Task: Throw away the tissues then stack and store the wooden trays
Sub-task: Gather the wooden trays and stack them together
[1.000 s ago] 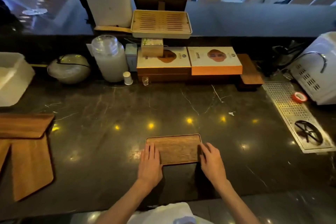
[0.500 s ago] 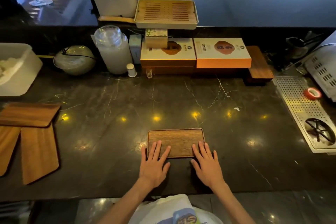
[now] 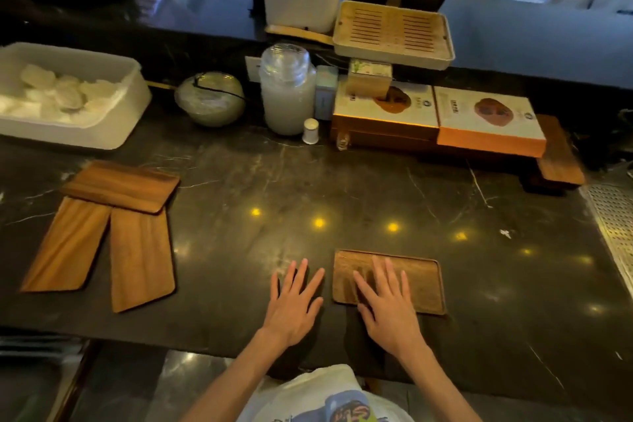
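A small dark wooden tray point(image 3: 418, 281) lies flat on the black marble counter point(image 3: 308, 188) near its front edge. My right hand point(image 3: 387, 305) rests flat on the tray's left half, fingers spread. My left hand point(image 3: 294, 301) lies flat on the bare counter just left of the tray, fingers apart, holding nothing. At the left, three more wooden trays lie together: one point(image 3: 120, 187) across the far ends of two long ones point(image 3: 65, 247) point(image 3: 142, 257). A white bin point(image 3: 68, 96) with crumpled white tissues stands at the far left.
Along the back stand a glass jar point(image 3: 287, 89), a round bowl point(image 3: 210, 99), a small white cup point(image 3: 310, 131), two orange boxes point(image 3: 438, 116), a slatted tea tray point(image 3: 394, 34) and a wooden board point(image 3: 558, 154). A perforated metal drain point(image 3: 613, 223) runs along the right edge.
My view has swung left, bringing the three trays and the bin further in. My left hand has slid off the small tray onto the counter; my right hand has moved further onto it.
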`<move>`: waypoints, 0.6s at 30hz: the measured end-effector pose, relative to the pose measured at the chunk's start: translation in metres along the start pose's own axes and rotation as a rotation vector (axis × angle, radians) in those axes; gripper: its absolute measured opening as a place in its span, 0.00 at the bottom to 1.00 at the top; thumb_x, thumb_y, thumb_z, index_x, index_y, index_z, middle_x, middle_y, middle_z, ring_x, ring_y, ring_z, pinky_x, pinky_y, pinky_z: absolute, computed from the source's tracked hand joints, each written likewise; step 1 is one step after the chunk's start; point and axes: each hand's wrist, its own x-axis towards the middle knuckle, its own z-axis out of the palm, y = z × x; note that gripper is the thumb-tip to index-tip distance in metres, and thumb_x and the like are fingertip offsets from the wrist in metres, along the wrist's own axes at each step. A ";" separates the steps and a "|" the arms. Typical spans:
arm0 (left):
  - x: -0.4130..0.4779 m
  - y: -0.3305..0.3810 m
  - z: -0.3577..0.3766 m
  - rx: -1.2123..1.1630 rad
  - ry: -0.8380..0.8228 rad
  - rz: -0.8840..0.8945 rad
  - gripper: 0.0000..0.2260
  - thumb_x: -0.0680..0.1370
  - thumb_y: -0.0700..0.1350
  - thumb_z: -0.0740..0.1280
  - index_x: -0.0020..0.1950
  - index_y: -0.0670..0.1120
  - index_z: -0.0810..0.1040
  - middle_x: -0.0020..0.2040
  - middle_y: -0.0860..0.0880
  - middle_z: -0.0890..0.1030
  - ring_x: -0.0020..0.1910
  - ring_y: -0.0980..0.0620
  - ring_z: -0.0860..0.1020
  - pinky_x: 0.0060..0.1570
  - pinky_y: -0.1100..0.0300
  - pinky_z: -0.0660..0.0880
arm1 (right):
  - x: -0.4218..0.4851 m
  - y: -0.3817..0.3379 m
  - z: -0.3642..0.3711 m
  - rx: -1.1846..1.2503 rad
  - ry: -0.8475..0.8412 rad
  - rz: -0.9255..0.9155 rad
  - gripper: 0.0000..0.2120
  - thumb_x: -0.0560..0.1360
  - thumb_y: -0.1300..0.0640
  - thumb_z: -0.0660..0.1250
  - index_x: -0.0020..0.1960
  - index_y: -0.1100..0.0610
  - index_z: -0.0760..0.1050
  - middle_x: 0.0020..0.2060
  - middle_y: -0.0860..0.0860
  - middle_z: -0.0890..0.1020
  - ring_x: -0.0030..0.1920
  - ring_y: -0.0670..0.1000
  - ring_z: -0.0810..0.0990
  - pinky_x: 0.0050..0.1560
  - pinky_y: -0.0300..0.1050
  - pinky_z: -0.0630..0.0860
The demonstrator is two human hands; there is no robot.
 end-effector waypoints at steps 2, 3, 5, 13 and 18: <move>-0.007 -0.036 -0.012 -0.002 0.036 -0.053 0.26 0.82 0.58 0.46 0.79 0.59 0.42 0.81 0.48 0.40 0.79 0.46 0.36 0.74 0.42 0.36 | 0.016 -0.040 -0.007 -0.058 0.008 -0.078 0.31 0.78 0.46 0.61 0.78 0.42 0.54 0.80 0.55 0.45 0.78 0.61 0.37 0.74 0.61 0.35; -0.011 -0.054 -0.018 -0.009 0.053 -0.085 0.26 0.82 0.57 0.46 0.79 0.59 0.42 0.81 0.47 0.41 0.79 0.46 0.37 0.75 0.43 0.37 | 0.024 -0.060 -0.010 -0.089 0.006 -0.124 0.32 0.76 0.47 0.64 0.78 0.43 0.58 0.80 0.56 0.49 0.78 0.62 0.41 0.74 0.62 0.38; -0.022 -0.094 -0.031 -0.050 0.085 -0.160 0.26 0.83 0.57 0.47 0.79 0.57 0.44 0.81 0.46 0.41 0.79 0.46 0.37 0.75 0.44 0.38 | 0.043 -0.100 -0.015 -0.149 0.009 -0.221 0.31 0.74 0.47 0.67 0.76 0.45 0.63 0.79 0.57 0.55 0.78 0.63 0.48 0.73 0.63 0.44; -0.063 -0.249 -0.078 -0.243 0.185 -0.386 0.25 0.83 0.56 0.46 0.79 0.57 0.43 0.81 0.46 0.41 0.79 0.47 0.38 0.75 0.45 0.37 | 0.129 -0.248 -0.022 -0.222 0.027 -0.459 0.30 0.73 0.46 0.67 0.74 0.47 0.66 0.77 0.58 0.61 0.78 0.63 0.53 0.73 0.63 0.51; -0.070 -0.331 -0.109 -0.284 0.230 -0.455 0.25 0.83 0.55 0.47 0.80 0.56 0.46 0.81 0.46 0.43 0.80 0.47 0.39 0.75 0.44 0.38 | 0.189 -0.326 -0.021 -0.145 0.040 -0.476 0.26 0.78 0.46 0.61 0.75 0.46 0.64 0.78 0.56 0.59 0.78 0.62 0.49 0.76 0.63 0.47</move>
